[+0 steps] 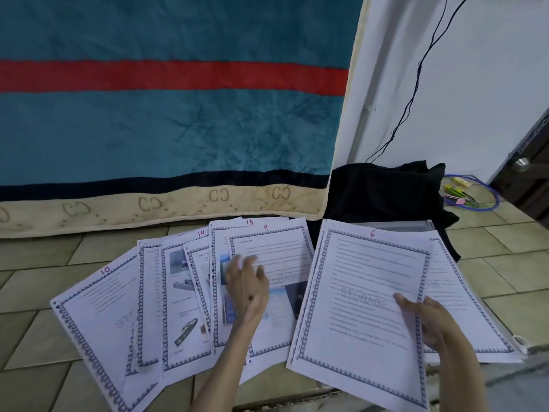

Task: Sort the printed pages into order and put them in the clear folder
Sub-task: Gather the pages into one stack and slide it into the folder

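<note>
Right hand (427,319) pinches the right edge of page 6 (365,295), a flat white sheet with a blue patterned border. Left hand (246,283), fingers spread and relaxed, rests on page 9 (273,251) among fanned pages on beige floor tiles (29,263). Clear folder (416,226) peeks out behind page 6.

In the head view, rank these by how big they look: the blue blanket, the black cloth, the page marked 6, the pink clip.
1. Blue blanket
2. Page marked 6, though it is nearer the camera
3. Black cloth
4. Pink clip
</note>
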Demonstrator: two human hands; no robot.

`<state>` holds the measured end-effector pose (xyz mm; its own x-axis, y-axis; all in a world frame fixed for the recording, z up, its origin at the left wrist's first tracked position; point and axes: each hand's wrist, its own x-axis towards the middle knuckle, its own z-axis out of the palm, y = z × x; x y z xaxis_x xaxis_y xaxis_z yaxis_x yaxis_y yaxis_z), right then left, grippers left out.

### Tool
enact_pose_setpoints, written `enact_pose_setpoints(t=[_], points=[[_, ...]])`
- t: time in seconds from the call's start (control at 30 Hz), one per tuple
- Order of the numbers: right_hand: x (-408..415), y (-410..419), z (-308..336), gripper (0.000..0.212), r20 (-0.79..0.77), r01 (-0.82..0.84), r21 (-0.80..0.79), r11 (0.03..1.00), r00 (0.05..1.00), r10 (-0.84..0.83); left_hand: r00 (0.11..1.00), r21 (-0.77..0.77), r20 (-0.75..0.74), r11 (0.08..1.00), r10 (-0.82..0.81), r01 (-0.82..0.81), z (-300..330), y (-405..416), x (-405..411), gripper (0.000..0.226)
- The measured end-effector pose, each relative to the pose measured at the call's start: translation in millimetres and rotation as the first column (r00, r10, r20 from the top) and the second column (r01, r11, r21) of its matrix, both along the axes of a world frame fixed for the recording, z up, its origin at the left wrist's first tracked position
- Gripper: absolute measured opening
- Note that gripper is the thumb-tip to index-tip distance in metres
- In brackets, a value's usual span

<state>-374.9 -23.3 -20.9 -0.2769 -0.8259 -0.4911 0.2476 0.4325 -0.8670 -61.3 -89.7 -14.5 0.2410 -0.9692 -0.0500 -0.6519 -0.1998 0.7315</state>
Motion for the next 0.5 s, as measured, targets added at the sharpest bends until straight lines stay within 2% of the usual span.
enact_pose_setpoints(t=[0.03,0.07,0.13,0.17,0.27,0.3,0.4,0.5], points=[[-1,0,-2,0.035,-0.016,0.016,0.001,1.0,1.0,-0.016,0.994,0.039,0.069,0.995,0.084,-0.087,-1,-1,6,0.048],[-1,0,-2,0.039,-0.023,0.017,-0.001,1.0,1.0,-0.017,0.991,0.118,0.071,0.985,0.117,-0.125,-1,-3,10,0.063],[6,-1,-1,0.032,-0.029,-0.001,-0.008,1.0,1.0,0.001,0.993,0.254,-0.015,0.961,0.12,-0.112,-1,-6,13,0.091],[10,-2,0,0.03,-0.029,-0.017,-0.02,1.0,0.999,0.016,0.992,0.262,-0.061,0.961,0.111,-0.092,-4,-8,14,0.093],[23,-6,8,0.042,-0.029,-0.06,-0.039,0.997,0.998,0.059,0.986,0.171,-0.165,0.984,-0.024,0.052,-6,-13,20,0.049],[27,-8,11,0.038,-0.032,-0.06,-0.053,0.997,0.998,0.058,0.973,0.152,-0.219,0.982,-0.073,0.108,-5,-13,23,0.039],[37,-16,18,0.031,-0.019,-0.064,-0.112,0.992,0.998,0.062,0.866,0.14,-0.469,0.953,-0.174,0.267,4,-14,27,0.035],[50,-20,26,0.014,-0.098,-0.13,-0.146,0.981,0.988,0.117,0.754,0.082,-0.62,0.939,-0.214,0.334,9,-11,23,0.036]])
